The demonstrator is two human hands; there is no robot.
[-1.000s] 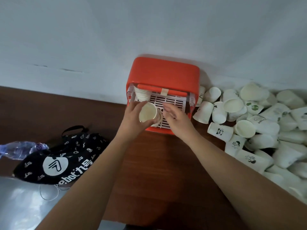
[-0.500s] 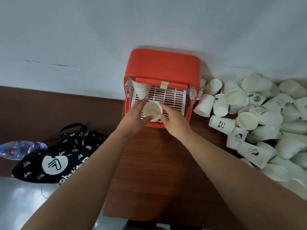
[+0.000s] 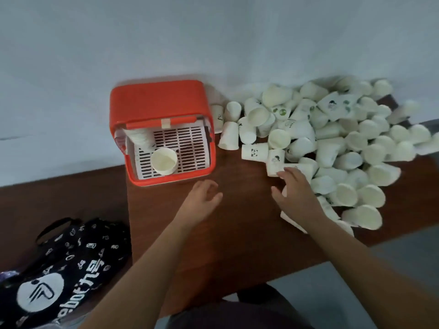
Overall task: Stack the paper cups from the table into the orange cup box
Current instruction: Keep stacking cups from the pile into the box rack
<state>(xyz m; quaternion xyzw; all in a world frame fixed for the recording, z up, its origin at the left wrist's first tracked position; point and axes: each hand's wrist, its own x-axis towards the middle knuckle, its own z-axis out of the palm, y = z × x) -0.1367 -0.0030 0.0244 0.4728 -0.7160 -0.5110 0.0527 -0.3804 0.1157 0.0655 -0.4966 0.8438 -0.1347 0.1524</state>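
Note:
The orange cup box [image 3: 156, 100] stands against the wall with its white slotted tray showing. One paper cup [image 3: 164, 160] sits upright on the tray, and a leaning stack of cups [image 3: 140, 137] fills the tray's back left corner. A large heap of white paper cups [image 3: 332, 143] covers the table to the right. My left hand [image 3: 202, 198] hovers over the table just in front of the box, fingers relaxed and holding nothing. My right hand [image 3: 294, 193] reaches into the near edge of the heap, fingers spread over a lying cup [image 3: 304, 166], with no grip visible.
A black printed bag [image 3: 64, 260] lies on the lower surface at the left. The brown table [image 3: 237, 233] ends in a near edge below my arms. The white wall [image 3: 213, 39] stands directly behind the box and the heap.
Both hands let go of the cup, which now stands on the tray. They pulled back from the box; the right hand moved right to the heap. The view shifted rightward.

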